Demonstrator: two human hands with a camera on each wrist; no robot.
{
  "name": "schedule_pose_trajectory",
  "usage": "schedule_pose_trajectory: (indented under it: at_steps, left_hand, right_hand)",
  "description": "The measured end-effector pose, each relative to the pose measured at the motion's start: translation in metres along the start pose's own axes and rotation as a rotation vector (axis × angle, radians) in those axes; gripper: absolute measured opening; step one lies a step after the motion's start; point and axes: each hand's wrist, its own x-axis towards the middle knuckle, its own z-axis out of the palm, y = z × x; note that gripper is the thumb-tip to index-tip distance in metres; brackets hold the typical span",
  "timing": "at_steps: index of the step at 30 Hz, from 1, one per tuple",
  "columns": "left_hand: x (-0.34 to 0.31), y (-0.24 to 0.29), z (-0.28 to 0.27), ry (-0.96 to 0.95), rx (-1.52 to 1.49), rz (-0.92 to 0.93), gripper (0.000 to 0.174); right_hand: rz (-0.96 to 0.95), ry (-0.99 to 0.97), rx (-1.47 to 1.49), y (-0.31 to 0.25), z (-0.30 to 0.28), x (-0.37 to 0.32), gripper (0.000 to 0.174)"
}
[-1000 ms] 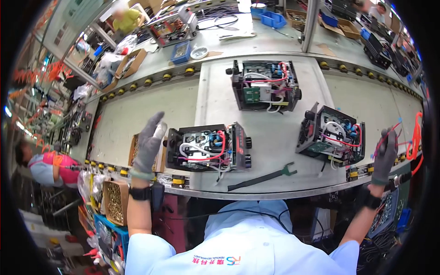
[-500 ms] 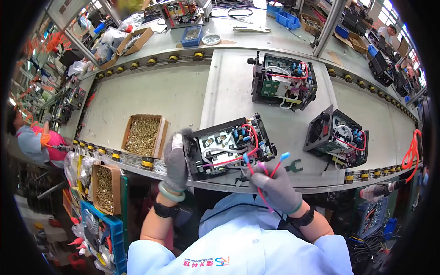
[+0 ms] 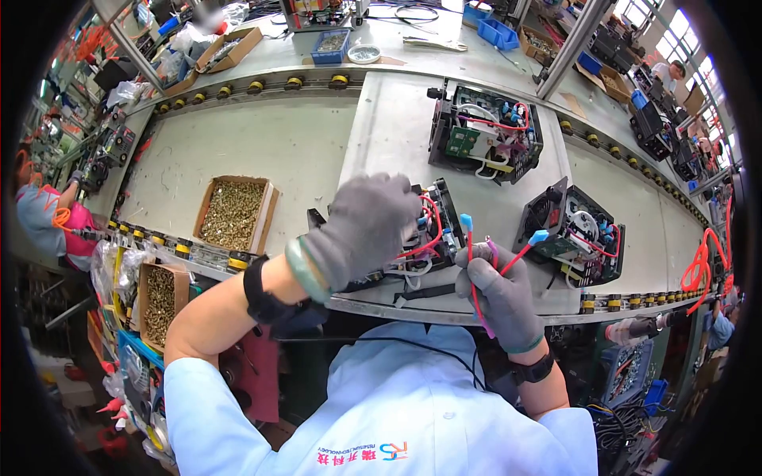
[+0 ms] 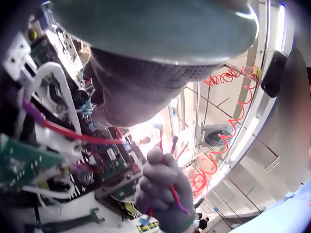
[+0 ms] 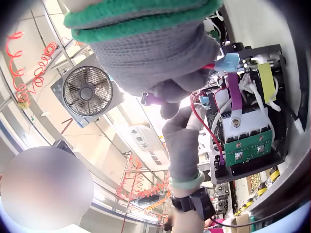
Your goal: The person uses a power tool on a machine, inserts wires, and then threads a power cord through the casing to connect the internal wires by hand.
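My gloved left hand [image 3: 365, 226] reaches over the nearest open electronic unit [image 3: 444, 218], fingers bent down toward its right half. The hand covers much of the unit in the head view. In the right wrist view the left fingertips are right beside the unit's red wire [image 5: 210, 131] and blue connector; I cannot tell whether they pinch anything. In front of the unit's right end, my gloved right hand [image 3: 504, 301] grips a few loose red wires [image 3: 519, 259] with blue and purple ends, which stick out above and below the fist.
Two more open units [image 3: 486, 143] [image 3: 575, 238] stand behind and to the right. A cardboard box [image 3: 267, 218] of small brass-coloured parts sits at left. Near the front edge lies a dark wrench [image 3: 436, 292], partly hidden. Roller rails [image 3: 254, 86] border the work surface.
My right hand came in from the far right with the red wires to beside the nearest unit. My left hand went from the unit's left end to over its right half.
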Motion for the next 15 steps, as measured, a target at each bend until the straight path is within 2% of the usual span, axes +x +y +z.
schedule_pose_trajectory:
  at_steps: [2,5,7,10,12,14,15]
  left_hand:
    - [-0.017,0.014,0.01,-0.001,-0.045,0.015,0.011]
    - [-0.022,0.022,0.008,-0.137,-0.048,-0.023,0.013]
    - [-0.024,0.024,0.005,-0.193,-0.034,-0.031,0.014]
    - [-0.03,0.019,-0.002,-0.168,-0.033,0.088,0.013]
    - [-0.027,0.006,-0.014,-0.301,-0.251,0.083,0.017]
    - [-0.022,-0.014,-0.026,-0.334,-0.596,0.066,0.03]
    - [-0.022,-0.027,-0.019,-0.23,-0.696,0.02,0.028]
  right_hand:
    - [-0.056,0.001,-0.018,0.001,-0.005,-0.001,0.023]
    - [0.013,-0.007,-0.012,-0.007,0.004,0.003,0.022]
    - [-0.025,-0.039,0.007,0.001,0.019,0.012,0.022]
    - [-0.065,-0.077,-0.007,0.013,0.037,0.023,0.024]
    - [-0.112,-0.015,-0.032,0.022,0.04,0.03,0.027]
    - [-0.118,0.014,-0.077,0.026,0.04,0.033,0.028]
    - [-0.09,0.022,-0.105,0.025,0.041,0.032,0.028]
